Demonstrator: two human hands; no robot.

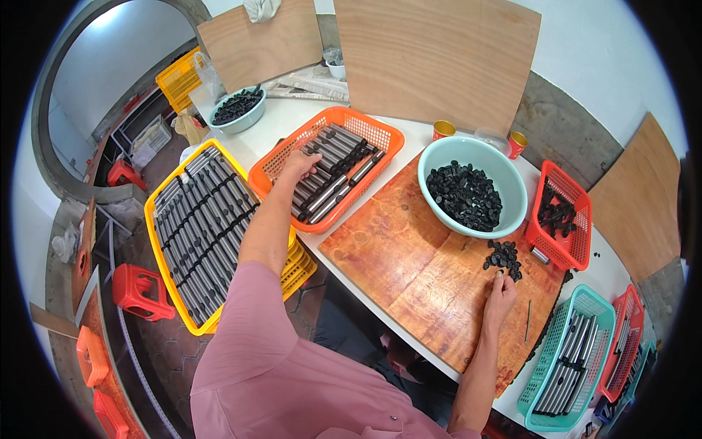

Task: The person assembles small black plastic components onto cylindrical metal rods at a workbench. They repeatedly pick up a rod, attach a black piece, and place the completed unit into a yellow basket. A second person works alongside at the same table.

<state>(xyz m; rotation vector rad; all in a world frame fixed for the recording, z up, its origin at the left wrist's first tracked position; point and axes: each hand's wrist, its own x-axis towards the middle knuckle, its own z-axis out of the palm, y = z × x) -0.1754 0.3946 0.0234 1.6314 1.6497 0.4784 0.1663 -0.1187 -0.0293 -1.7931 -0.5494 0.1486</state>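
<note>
Head: tubes (338, 151) under left grip (300, 164)

Crate (162, 252) of tubes (205, 227) far left, then a wide basket (382, 134) of the same on the table (252, 143), left hand (300, 164) over its contents. Board (409, 249) to the right, bowl (515, 172) of small parts (464, 197) toward its back, loose pile (503, 257) before the bowl, right hand (501, 296) just in front (thin rod (528, 320) to its right). Cans (443, 130) behind the bowl, small basket (563, 256) right of it.
</note>
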